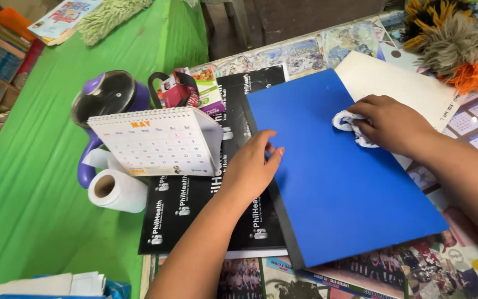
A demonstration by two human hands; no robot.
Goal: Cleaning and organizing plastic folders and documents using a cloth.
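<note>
A large blue book cover (327,182) lies flat on the table, tilted with its dark spine toward the left. My left hand (253,166) rests on the spine edge, fingers spread and pressing down. My right hand (391,123) is closed on a crumpled white cloth (347,122) that touches the blue cover near its upper middle. A cream sheet (399,83) sticks out from under the cover at the upper right.
A black printed folder (195,213) lies left of the blue cover. Behind it stand a desk calendar (156,141), a tissue roll (117,191), a purple kettle (109,94) and a feather duster (455,44). A green cloth (29,182) covers the left side.
</note>
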